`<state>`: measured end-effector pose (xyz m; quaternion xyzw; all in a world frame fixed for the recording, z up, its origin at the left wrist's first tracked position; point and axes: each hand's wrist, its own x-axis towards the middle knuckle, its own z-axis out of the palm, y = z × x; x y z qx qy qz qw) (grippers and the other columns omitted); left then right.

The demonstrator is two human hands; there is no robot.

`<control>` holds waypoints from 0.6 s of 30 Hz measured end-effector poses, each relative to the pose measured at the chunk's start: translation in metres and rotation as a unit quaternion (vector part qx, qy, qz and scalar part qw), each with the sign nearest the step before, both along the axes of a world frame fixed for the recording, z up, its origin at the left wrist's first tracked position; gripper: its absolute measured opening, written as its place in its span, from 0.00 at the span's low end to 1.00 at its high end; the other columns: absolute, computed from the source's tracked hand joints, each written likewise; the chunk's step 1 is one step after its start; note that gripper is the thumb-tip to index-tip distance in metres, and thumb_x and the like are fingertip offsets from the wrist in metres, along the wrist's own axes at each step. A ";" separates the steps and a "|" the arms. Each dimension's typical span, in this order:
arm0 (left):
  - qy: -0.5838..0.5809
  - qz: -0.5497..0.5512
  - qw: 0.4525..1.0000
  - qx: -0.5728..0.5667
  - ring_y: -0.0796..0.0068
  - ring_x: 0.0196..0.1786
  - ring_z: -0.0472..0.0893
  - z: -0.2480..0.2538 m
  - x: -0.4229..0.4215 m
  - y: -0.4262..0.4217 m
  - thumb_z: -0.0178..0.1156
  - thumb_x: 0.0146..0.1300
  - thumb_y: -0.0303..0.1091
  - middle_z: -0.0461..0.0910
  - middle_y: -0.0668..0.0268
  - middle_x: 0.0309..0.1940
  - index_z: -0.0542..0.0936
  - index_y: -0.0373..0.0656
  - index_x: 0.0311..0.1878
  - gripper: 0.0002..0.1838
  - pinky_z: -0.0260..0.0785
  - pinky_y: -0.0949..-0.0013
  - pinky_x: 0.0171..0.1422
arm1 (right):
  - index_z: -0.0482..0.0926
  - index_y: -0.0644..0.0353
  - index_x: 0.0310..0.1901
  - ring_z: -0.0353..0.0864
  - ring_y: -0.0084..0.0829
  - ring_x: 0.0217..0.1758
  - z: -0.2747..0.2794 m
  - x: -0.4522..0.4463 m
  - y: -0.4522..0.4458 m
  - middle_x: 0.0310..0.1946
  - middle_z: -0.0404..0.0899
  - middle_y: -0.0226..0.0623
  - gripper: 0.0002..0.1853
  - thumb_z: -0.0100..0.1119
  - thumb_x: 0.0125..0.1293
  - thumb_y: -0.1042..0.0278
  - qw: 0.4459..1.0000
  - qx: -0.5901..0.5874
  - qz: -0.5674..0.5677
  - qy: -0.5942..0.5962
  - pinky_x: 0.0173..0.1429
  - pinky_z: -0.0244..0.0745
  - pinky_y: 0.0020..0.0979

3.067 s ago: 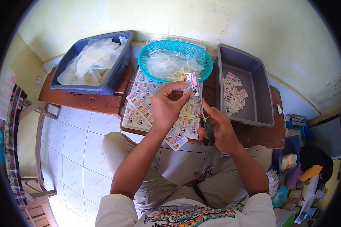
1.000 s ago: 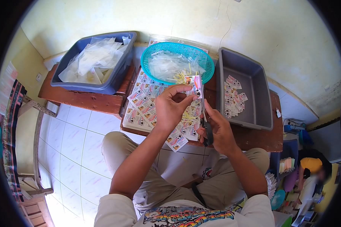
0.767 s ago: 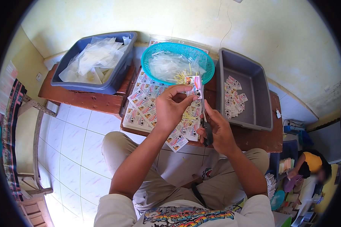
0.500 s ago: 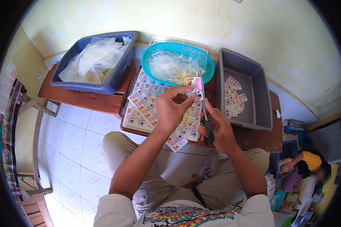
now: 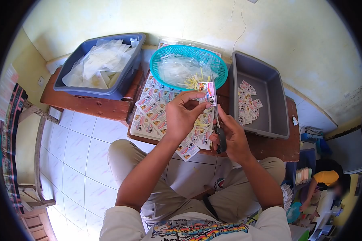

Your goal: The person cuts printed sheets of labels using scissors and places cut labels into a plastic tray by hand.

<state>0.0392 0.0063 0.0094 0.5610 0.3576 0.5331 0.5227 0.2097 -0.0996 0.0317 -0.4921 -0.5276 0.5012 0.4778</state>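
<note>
Printed label (image 5: 207, 93): upright, left hand (image 5: 183, 111) pinching its left edge.
Scissors (image 5: 220, 136): right hand (image 5: 231, 138) gripping handles, blades along label's right edge.

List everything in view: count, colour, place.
Scissors: one, black-handled, right hand
Held label: one, multicoloured, left hand
Label sheets: several, multicoloured, under basket
Basket: one, teal, centre
Packets: many, clear, basket
Strips: many, yellow, basket and sheets
Left tub: one, blue, bench
Bags: many, whitish, left tub
Right tub: one, grey, bench
Cut labels: many, multicoloured, right tub
Co-worker: one, yellow-black clothing, right
Hands: two, bare, centre
</note>
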 end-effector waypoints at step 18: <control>-0.006 0.002 1.000 0.020 0.75 0.40 0.91 -0.006 0.001 0.000 0.80 0.59 0.22 0.90 0.61 0.48 0.90 0.37 0.50 0.15 0.85 0.72 0.44 | 0.61 0.53 0.85 0.80 0.17 0.38 -0.004 0.001 0.002 0.55 0.72 0.33 0.50 0.78 0.65 0.77 1.000 0.020 -0.013 -0.003 0.36 0.80 0.23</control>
